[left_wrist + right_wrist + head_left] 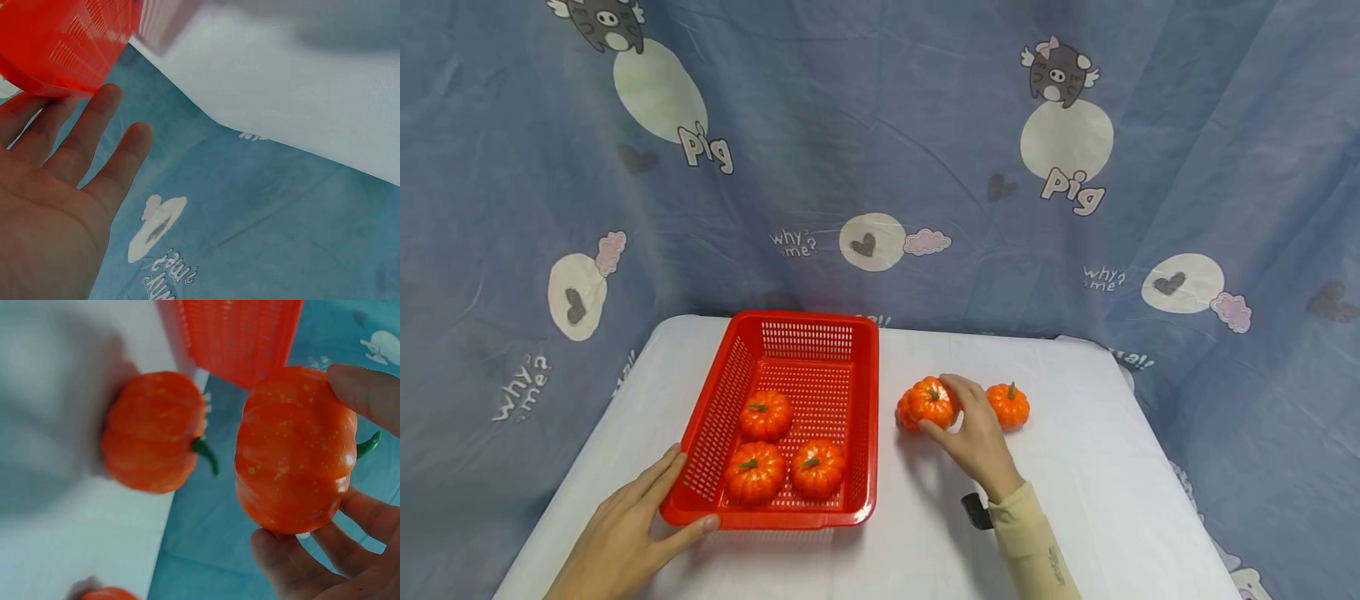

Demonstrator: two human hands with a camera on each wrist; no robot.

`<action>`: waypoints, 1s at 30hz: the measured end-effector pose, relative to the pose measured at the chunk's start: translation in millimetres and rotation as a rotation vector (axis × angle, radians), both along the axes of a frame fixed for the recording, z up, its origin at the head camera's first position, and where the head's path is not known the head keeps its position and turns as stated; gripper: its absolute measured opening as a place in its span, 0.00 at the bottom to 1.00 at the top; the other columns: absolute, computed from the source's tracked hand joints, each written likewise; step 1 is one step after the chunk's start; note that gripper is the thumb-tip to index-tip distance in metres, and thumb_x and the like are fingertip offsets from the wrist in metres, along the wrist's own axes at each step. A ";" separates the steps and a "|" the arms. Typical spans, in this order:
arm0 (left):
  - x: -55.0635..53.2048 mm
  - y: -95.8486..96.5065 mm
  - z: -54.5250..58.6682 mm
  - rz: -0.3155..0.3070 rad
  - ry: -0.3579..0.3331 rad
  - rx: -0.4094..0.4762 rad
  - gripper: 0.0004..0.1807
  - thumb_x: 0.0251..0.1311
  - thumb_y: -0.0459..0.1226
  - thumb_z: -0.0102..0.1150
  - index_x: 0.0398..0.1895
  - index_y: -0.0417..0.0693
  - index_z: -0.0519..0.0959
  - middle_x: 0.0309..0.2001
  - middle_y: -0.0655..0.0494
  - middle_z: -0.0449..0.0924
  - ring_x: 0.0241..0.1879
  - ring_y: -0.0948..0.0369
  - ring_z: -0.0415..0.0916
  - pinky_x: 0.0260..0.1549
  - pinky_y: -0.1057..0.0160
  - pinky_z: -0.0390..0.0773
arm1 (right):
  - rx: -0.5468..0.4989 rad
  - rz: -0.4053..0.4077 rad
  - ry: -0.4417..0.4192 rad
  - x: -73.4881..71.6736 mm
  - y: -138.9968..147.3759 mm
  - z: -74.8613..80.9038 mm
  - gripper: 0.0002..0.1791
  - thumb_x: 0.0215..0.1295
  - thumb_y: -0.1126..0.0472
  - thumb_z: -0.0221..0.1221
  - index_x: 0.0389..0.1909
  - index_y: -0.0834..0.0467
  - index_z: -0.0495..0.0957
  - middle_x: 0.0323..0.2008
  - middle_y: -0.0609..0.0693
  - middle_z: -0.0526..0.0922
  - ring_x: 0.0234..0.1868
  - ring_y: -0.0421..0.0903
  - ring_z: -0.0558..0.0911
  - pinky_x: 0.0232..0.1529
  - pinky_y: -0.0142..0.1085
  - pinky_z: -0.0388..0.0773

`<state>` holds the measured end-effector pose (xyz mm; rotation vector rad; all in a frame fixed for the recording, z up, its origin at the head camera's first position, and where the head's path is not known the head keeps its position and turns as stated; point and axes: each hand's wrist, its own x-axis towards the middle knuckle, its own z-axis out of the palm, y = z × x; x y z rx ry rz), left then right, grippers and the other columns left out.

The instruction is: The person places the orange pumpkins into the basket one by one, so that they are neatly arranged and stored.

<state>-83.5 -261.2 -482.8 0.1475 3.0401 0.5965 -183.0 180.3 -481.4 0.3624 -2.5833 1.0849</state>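
Note:
My right hand (977,437) grips a small orange pumpkin (932,402) between thumb and fingers, to the right of the red basket (867,417). In the right wrist view, a gap separates this held pumpkin (297,450) from another pumpkin (153,431) standing on the white surface. The head view shows that second pumpkin (905,414) partly hidden behind the held one. One more pumpkin (1008,406) sits just right of the hand. Three pumpkins lie inside the basket, including one by its front wall (817,469). At the basket's near left corner, my left hand (628,525) touches the rim with extended fingers.
A white-covered table (1075,467) carries everything. Behind it and at both sides hangs a blue cloth (925,150) with printed pigs and lettering. A black piece (977,511) shows at the right wrist, beside the beige sleeve (1033,542).

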 end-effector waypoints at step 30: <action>0.2 0.8 -0.3 0.005 0.010 -0.011 0.60 0.55 0.72 0.59 0.76 0.34 0.60 0.75 0.36 0.59 0.66 0.34 0.63 0.59 0.24 0.63 | 0.192 0.292 0.086 -30.3 -80.2 25.6 0.40 0.59 0.46 0.72 0.69 0.57 0.71 0.68 0.52 0.72 0.67 0.50 0.69 0.67 0.45 0.73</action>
